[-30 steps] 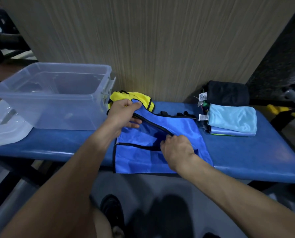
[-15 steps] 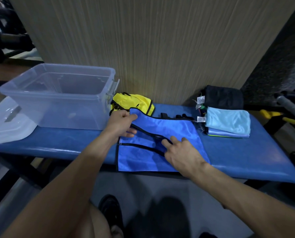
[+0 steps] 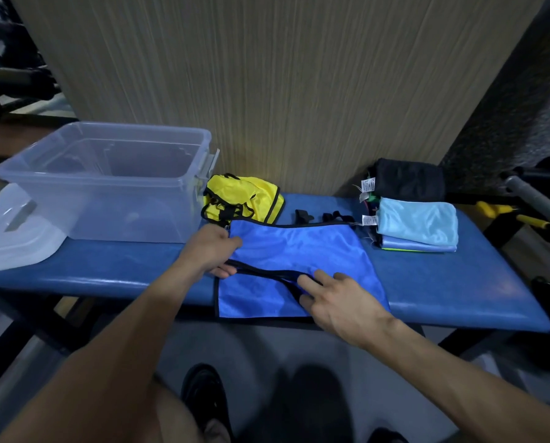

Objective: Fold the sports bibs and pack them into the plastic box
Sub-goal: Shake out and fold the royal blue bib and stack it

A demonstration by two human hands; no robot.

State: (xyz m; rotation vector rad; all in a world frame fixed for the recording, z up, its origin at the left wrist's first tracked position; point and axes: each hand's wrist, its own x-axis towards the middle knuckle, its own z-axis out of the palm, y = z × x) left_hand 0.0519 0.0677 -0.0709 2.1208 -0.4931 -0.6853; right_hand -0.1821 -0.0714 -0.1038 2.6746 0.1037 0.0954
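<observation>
Your hands work the blue bib on the padded bench.

At far left the lid (image 3: 14,231) lies beside the clear plastic box (image 3: 107,183), which stands open. Just right of it sits a crumpled yellow bib (image 3: 244,199). Your left hand (image 3: 211,251) pinches the blue bib (image 3: 299,251) at its left edge, fingers curled round the cloth; your right hand (image 3: 337,302) presses it flat with straight, spread fingers. The bib lies on the bench (image 3: 459,282), front edge overhanging. At right, a stack of folded bibs (image 3: 417,225).
</observation>
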